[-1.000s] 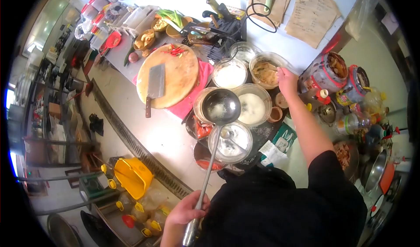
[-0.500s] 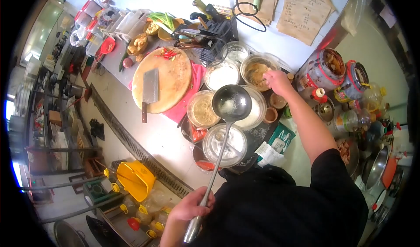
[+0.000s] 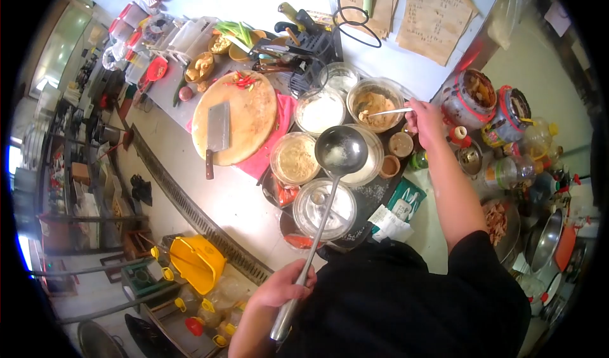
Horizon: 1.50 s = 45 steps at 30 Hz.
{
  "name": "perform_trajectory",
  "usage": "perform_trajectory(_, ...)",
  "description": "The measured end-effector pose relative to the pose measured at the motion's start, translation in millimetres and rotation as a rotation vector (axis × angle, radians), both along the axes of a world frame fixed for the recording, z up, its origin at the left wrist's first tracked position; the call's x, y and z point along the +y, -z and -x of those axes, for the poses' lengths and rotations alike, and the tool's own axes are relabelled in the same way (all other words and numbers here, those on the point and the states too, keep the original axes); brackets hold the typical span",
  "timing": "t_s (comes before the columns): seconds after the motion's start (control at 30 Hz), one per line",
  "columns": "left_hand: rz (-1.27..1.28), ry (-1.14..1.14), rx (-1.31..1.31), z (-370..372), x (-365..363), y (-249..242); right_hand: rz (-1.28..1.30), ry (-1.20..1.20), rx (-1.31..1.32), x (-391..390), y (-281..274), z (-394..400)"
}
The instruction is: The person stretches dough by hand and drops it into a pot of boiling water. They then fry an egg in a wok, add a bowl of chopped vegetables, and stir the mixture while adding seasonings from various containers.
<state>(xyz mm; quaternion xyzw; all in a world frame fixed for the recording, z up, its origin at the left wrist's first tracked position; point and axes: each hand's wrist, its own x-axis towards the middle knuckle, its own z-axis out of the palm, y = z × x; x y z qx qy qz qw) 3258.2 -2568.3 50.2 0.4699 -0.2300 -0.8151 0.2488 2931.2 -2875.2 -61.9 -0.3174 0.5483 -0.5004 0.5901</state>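
Observation:
My left hand (image 3: 288,286) is closed around the handle of a long metal ladle (image 3: 340,152), whose dark bowl hangs over the containers with a little white powder in it. Pinched in my right hand (image 3: 424,122) is a spoon (image 3: 390,112), its tip in a tub of brown powder (image 3: 374,122). White powder fills a tub (image 3: 320,110) to the left of that one. Another tub of pale tan powder (image 3: 295,158) sits left of the ladle bowl. Nearer me, a tub of white powder (image 3: 325,209) has a spoon lying in it. The ladle partly hides a further white tub (image 3: 368,158).
A cleaver (image 3: 219,129) lies on a round chopping board (image 3: 254,120) with red chillies. Behind it stands a knife rack (image 3: 311,47). Large jars (image 3: 469,98) and bottles (image 3: 510,172) crowd the right side. A green packet (image 3: 406,199) lies near my body.
My right hand has pulled back to the right and lifted, so the spoon now shows in the brown powder. The ladle bowl has shifted slightly right.

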Motion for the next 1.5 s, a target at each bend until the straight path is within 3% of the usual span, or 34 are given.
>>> perform_trajectory(0.13,0.024,0.008,0.019,2.5,-9.9,3.7,0.057,-0.109,0.13,34.8,-33.9,-17.1)
perform_trajectory(0.2,-0.012,0.0,0.085,3.9,-12.8,2.7,0.402,-0.347,0.488,49.1,-33.8,-21.8)
perform_trajectory(0.3,0.002,-0.062,0.106,5.7,-11.2,7.2,0.53,-0.252,0.581,45.5,-28.0,-27.2)
perform_trajectory(0.43,0.0,-0.026,0.045,6.3,-10.2,4.5,0.637,-0.172,0.725,-2.6,40.5,-33.4)
perform_trajectory(0.5,0.005,-0.055,0.057,6.9,-5.9,3.8,0.506,-0.371,1.063,-13.3,55.1,-37.9)
perform_trajectory(0.63,-0.013,-0.055,0.081,5.0,2.6,8.1,0.287,-0.327,0.805,-13.1,52.2,-36.4)
perform_trajectory(0.73,-0.002,-0.087,0.076,7.2,6.0,9.1,-0.038,-0.061,0.362,-10.3,41.5,-24.3)
perform_trajectory(0.97,0.032,0.009,0.076,1.5,2.8,11.7,0.003,0.068,-0.027,16.0,8.2,1.3)
perform_trajectory(1.1,0.061,-0.001,0.121,-1.0,2.7,6.5,0.099,-0.048,0.031,58.8,-30.1,-16.2)
perform_trajectory(1.17,0.058,-0.003,0.137,-4.8,8.7,8.2,0.264,-0.305,0.488,84.5,-25.2,-31.6)
perform_trajectory(1.23,0.056,-0.003,0.151,-10.2,14.6,8.3,0.911,-0.392,0.969,111.1,-35.3,-41.3)
perform_trajectory(1.4,0.094,0.017,0.125,-23.1,35.0,2.6,0.95,-0.439,0.893,138.8,-50.0,-59.5)
perform_trajectory(1.5,0.112,0.001,0.141,-31.4,49.5,4.9,1.006,-0.325,0.84,138.4,-43.2,-66.8)
